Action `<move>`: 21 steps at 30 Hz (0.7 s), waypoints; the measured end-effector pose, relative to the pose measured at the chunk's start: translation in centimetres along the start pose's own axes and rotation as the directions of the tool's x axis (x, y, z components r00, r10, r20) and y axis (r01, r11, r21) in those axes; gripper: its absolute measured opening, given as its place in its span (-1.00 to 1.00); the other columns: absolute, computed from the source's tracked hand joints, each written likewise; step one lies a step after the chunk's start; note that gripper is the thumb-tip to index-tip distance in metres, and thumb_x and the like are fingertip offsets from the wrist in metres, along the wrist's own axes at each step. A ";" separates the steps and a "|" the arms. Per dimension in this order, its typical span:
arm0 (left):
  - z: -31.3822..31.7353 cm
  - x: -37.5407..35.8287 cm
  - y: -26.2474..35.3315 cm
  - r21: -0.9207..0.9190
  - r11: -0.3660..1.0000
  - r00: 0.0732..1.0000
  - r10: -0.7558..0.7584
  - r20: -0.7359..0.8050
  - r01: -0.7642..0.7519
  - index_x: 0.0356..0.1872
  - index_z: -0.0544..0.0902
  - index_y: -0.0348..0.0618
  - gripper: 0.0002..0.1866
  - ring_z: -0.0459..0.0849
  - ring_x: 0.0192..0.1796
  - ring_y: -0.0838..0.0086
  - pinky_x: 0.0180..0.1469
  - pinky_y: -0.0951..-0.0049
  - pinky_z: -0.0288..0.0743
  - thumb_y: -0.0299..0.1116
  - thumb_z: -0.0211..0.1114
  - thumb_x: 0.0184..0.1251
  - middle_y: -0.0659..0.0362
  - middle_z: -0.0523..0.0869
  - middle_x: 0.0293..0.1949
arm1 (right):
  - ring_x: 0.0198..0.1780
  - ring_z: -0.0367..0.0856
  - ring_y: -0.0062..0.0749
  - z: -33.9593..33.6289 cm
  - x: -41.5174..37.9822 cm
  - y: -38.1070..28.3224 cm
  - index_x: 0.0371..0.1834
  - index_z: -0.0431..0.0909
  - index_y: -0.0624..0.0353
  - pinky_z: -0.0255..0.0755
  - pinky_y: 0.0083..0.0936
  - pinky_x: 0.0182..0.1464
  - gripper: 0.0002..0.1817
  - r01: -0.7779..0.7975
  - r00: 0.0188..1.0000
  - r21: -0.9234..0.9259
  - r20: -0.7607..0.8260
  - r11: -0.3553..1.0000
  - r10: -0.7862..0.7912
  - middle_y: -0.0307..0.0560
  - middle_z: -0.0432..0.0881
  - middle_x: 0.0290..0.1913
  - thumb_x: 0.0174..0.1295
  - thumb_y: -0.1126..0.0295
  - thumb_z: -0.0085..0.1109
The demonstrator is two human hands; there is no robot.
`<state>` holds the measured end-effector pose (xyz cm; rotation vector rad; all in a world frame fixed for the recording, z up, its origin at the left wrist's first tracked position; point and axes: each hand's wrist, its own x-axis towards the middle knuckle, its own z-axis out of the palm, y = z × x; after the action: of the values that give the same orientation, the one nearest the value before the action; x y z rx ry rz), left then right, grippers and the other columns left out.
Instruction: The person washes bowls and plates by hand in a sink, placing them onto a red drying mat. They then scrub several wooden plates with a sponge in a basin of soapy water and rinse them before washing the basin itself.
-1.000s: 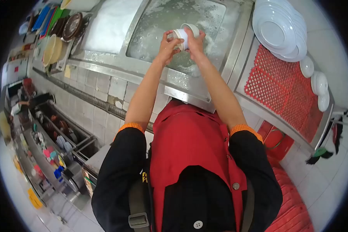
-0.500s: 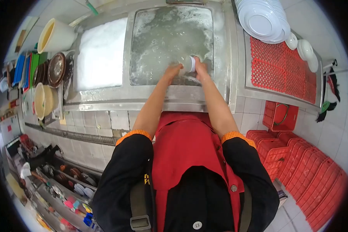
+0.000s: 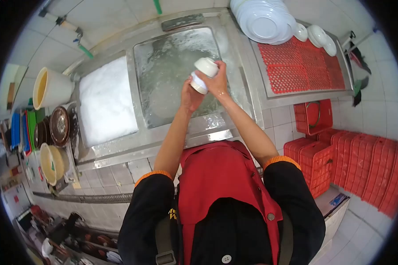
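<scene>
Small white bowls (image 3: pixel 205 66), at least two of them together, are held over the water-filled sink basin (image 3: pixel 174 123). My right hand (image 3: pixel 218 84) is closed around their right side, with the thumb across the front. From the lower left, my left hand (image 3: pixel 191 98) grips the lower white bowl (image 3: pixel 199 85). Exactly how the bowls fit together is partly hidden by my fingers. Cloudy water with patches of foam lies below them.
Left of the basin is a second one full of white foam (image 3: pixel 107 99). At the right, stacked white plates (image 3: pixel 263 24) and small bowls (image 3: pixel 316 35) stand by a red mat (image 3: pixel 296 66). Red crates (image 3: pixel 362 163) are piled below. Brown dishes (image 3: pixel 59 126) and tubs (image 3: pixel 53 88) stand left.
My hands have come up out of the water, bringing the white bowls into full sight above the basin. The camera view has also shifted, showing more wall behind the sink.
</scene>
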<state>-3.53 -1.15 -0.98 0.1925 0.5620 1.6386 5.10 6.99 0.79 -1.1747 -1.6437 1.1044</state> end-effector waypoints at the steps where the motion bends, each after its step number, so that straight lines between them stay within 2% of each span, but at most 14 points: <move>1: 0.0 0.1 0.1 0.008 1.000 1.000 0.001 -0.023 -0.001 0.30 0.34 -0.04 -0.40 0.44 0.28 0.30 0.28 0.09 0.28 0.06 0.05 0.34 0.15 0.48 0.23 | 0.06 0.44 -0.10 -0.4 0.1 -1.0 0.08 0.23 0.27 0.35 -0.26 0.10 -0.12 0.006 1.000 0.006 0.007 1.000 -0.006 0.15 0.41 0.00 -0.23 0.11 0.59; 3: 0.2 0.6 0.5 0.036 0.999 0.998 -0.001 -0.064 0.004 0.31 0.33 -0.04 -0.40 0.41 0.31 0.30 0.32 0.09 0.24 0.05 0.06 0.34 0.15 0.46 0.26 | 0.05 0.44 -0.10 -0.7 0.4 -2.6 0.05 0.23 0.25 0.36 -0.27 0.09 -0.13 0.018 1.000 0.023 0.010 1.000 -0.019 0.15 0.41 -0.01 -0.25 0.11 0.60; 4: 0.9 0.5 0.6 -0.002 1.000 0.998 -0.022 -0.063 0.022 0.33 0.31 -0.04 -0.39 0.37 0.34 0.28 0.37 0.09 0.19 0.05 0.07 0.34 0.14 0.44 0.28 | 0.04 0.44 -0.11 -0.7 0.7 -2.7 0.04 0.22 0.24 0.36 -0.27 0.08 -0.13 0.006 1.000 0.104 -0.025 0.995 -0.003 0.14 0.41 -0.02 -0.25 0.11 0.60; 6: 2.2 0.4 1.3 -0.025 1.000 0.999 -0.020 -0.040 0.019 0.32 0.31 -0.05 -0.40 0.39 0.33 0.30 0.34 0.13 0.23 0.04 0.05 0.36 0.14 0.44 0.27 | 0.01 0.43 -0.12 -1.2 1.1 -3.9 0.04 0.20 0.23 0.37 -0.28 0.06 -0.11 -0.030 0.996 0.236 -0.080 0.971 0.050 0.11 0.41 -0.06 -0.27 0.11 0.61; 7: 2.5 0.3 1.4 -0.036 0.999 0.999 -0.014 -0.036 0.013 0.32 0.32 -0.05 -0.41 0.40 0.32 0.30 0.33 0.15 0.25 0.03 0.04 0.37 0.13 0.44 0.27 | 0.02 0.44 -0.09 -1.5 1.4 -4.3 0.05 0.20 0.20 0.37 -0.25 0.07 -0.12 -0.017 0.998 0.203 -0.055 0.979 0.029 0.13 0.37 -0.03 -0.27 0.13 0.61; 9: 2.2 0.3 0.9 -0.043 0.999 0.996 0.021 -0.084 -0.024 0.33 0.31 -0.03 -0.39 0.39 0.32 0.29 0.33 0.13 0.24 0.08 0.01 0.38 0.14 0.43 0.28 | 0.09 0.41 -0.07 -3.0 1.3 -5.4 0.07 0.19 0.19 0.36 -0.26 0.12 -0.15 0.257 0.953 -0.074 0.186 0.964 -0.240 0.14 0.37 0.01 -0.22 0.17 0.59; 12: 2.7 0.3 0.7 -0.103 0.994 0.994 0.021 -0.110 -0.032 0.34 0.31 -0.01 -0.36 0.38 0.32 0.28 0.33 0.11 0.24 0.16 -0.02 0.38 0.15 0.41 0.29 | 0.12 0.38 0.00 -2.9 0.9 -5.2 0.06 0.22 0.18 0.32 -0.22 0.16 -0.15 0.249 0.940 -0.039 0.251 0.968 -0.231 0.16 0.36 0.02 -0.26 0.16 0.59; 15: 4.2 -0.1 -0.1 -0.077 0.996 0.990 0.039 -0.138 -0.050 0.34 0.30 -0.01 -0.32 0.39 0.32 0.28 0.32 0.11 0.26 0.24 -0.07 0.39 0.12 0.39 0.31 | 0.12 0.39 -0.01 -3.9 1.0 -4.1 0.07 0.22 0.17 0.33 -0.22 0.14 -0.13 0.047 0.980 0.017 0.191 0.999 -0.049 0.16 0.34 0.05 -0.28 0.14 0.60; 17: 4.4 0.4 -1.1 -0.028 0.998 0.988 0.058 -0.146 -0.063 0.35 0.30 -0.03 -0.32 0.39 0.31 0.28 0.31 0.13 0.27 0.24 -0.09 0.41 0.12 0.40 0.31 | 0.15 0.38 0.04 -5.7 0.9 -2.7 0.11 0.18 0.16 0.32 -0.22 0.17 -0.05 0.082 0.936 -0.008 0.344 0.997 -0.074 0.19 0.31 0.09 -0.31 0.10 0.61; 19: 5.5 1.2 -2.8 0.033 0.999 0.993 0.005 -0.121 -0.001 0.35 0.29 -0.05 -0.30 0.41 0.30 0.28 0.30 0.15 0.29 0.26 -0.12 0.41 0.11 0.41 0.29 | 0.17 0.35 0.11 -8.8 0.7 -1.7 0.14 0.16 0.15 0.31 -0.21 0.19 -0.02 0.151 0.878 0.018 0.457 0.988 -0.143 0.19 0.29 0.11 -0.31 0.05 0.60; 20: 6.1 1.6 -3.7 0.063 0.998 0.993 -0.018 -0.113 0.025 0.35 0.29 -0.06 -0.29 0.41 0.30 0.28 0.30 0.16 0.30 0.27 -0.14 0.41 0.10 0.42 0.29 | 0.18 0.35 0.09 -10.3 1.1 -0.8 0.17 0.14 0.17 0.29 -0.25 0.21 0.02 0.210 0.873 -0.003 0.451 0.978 -0.186 0.21 0.29 0.12 -0.33 0.05 0.61; 21: 7.1 2.2 -5.0 0.125 0.990 0.993 -0.059 -0.099 0.071 0.35 0.29 -0.06 -0.28 0.42 0.30 0.28 0.30 0.17 0.30 0.28 -0.16 0.41 0.10 0.44 0.28 | 0.18 0.36 0.03 -12.1 1.5 0.0 0.18 0.13 0.18 0.29 -0.26 0.21 0.03 0.203 0.874 0.005 0.451 0.979 -0.183 0.20 0.29 0.12 -0.34 0.06 0.62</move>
<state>3.67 2.95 2.37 0.1900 0.7403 1.5549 16.11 10.77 4.38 -0.7882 -2.0956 1.2802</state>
